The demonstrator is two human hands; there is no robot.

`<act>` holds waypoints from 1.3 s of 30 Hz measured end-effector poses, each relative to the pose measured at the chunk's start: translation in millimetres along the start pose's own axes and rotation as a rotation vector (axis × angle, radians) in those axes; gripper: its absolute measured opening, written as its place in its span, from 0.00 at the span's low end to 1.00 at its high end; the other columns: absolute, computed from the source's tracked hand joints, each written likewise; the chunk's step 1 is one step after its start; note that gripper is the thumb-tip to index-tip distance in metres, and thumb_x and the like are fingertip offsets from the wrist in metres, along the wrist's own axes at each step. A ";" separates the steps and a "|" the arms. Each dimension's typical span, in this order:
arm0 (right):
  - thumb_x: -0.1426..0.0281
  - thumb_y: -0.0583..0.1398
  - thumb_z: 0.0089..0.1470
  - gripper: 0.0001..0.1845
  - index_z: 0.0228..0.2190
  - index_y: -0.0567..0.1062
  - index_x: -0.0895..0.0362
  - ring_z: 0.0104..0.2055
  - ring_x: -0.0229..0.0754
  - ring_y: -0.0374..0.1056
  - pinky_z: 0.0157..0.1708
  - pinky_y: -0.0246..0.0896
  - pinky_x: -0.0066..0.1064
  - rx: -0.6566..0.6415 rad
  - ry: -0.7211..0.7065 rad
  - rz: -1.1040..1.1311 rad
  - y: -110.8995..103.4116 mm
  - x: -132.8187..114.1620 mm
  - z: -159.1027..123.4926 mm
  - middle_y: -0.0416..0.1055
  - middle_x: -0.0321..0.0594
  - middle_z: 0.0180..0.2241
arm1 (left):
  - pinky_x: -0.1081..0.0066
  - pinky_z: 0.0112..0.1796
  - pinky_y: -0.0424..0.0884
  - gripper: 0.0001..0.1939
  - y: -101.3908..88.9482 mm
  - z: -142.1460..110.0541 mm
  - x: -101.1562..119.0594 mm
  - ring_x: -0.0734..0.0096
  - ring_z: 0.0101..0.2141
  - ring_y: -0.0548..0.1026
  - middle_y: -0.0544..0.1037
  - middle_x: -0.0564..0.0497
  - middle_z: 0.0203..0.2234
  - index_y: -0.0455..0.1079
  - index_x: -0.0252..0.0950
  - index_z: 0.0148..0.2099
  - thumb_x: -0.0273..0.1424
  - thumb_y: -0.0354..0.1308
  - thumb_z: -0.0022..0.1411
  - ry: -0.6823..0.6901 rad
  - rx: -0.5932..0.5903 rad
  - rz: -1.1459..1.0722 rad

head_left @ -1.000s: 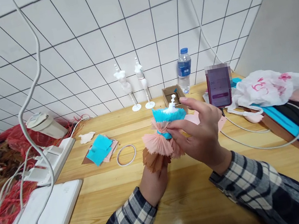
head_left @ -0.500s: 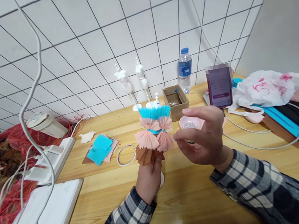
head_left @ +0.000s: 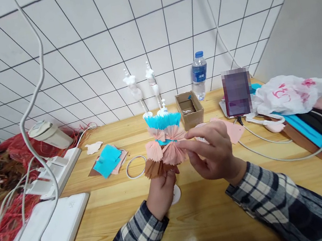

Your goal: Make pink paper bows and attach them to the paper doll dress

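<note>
My left hand point(head_left: 162, 191) is closed around the lower part of a small mannequin wearing a pleated paper dress point(head_left: 163, 121). The dress has a bright blue top, a brown lower part and two pink paper bows point(head_left: 171, 152) with a blue strip between them. Below my left hand shows the mannequin's round white base point(head_left: 176, 194). My right hand point(head_left: 213, 150) is closed in a pinch, its fingertips against the middle of the right-hand bow. Whatever lies between those fingertips is too small or hidden to make out.
Two white mannequins point(head_left: 136, 91) stand by the tiled wall, near a cardboard box point(head_left: 193, 119) and a water bottle point(head_left: 199, 76). Blue paper pieces point(head_left: 108, 159) and a tape ring point(head_left: 136, 167) lie left. A phone point(head_left: 237, 94) stands right; a partly hidden bowl sits behind my right hand.
My right hand has moved left and its fingertips have come onto the bow. The mannequin has shifted and turned slightly left in my left hand.
</note>
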State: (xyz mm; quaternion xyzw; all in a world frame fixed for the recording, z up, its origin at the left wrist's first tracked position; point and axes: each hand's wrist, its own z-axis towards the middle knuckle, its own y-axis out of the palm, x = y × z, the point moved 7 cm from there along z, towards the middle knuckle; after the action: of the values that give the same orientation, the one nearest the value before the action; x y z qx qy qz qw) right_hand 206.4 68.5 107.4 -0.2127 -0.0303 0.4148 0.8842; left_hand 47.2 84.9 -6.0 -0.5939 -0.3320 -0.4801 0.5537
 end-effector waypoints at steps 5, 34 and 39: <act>0.71 0.59 0.51 0.13 0.40 0.76 0.51 0.39 0.44 0.65 0.43 0.52 0.40 -0.040 0.078 -0.062 3.8 7.4 2.3 0.75 0.37 0.38 | 0.76 0.15 0.49 0.18 15.2 -3.8 -11.1 0.79 0.13 0.54 0.56 0.60 0.12 0.63 0.36 0.31 0.46 0.50 0.63 -0.169 -0.107 -0.356; 0.56 0.65 0.45 0.23 0.40 0.75 0.58 0.39 0.46 0.68 0.41 0.63 0.38 -0.608 0.963 1.269 124.8 7.0 -93.4 0.74 0.42 0.37 | 0.76 0.15 0.51 0.18 13.5 5.0 -23.0 0.79 0.13 0.51 0.51 0.60 0.12 0.53 0.38 0.24 0.44 0.52 0.56 -0.154 -0.368 -0.709; 0.61 0.61 0.51 0.20 0.45 0.74 0.57 0.39 0.44 0.69 0.39 0.64 0.35 -0.636 0.972 1.068 116.9 13.2 -107.4 0.74 0.45 0.42 | 0.76 0.18 0.55 0.21 -23.2 33.2 -36.1 0.80 0.15 0.53 0.53 0.60 0.14 0.57 0.36 0.25 0.47 0.50 0.61 -0.001 0.062 -0.256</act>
State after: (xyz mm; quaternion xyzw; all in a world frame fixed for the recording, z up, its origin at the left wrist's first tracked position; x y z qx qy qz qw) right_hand 155.6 106.8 -38.5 -0.5985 0.3488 0.6154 0.3762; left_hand 21.0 126.2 -29.5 -0.5296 -0.4201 -0.5359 0.5059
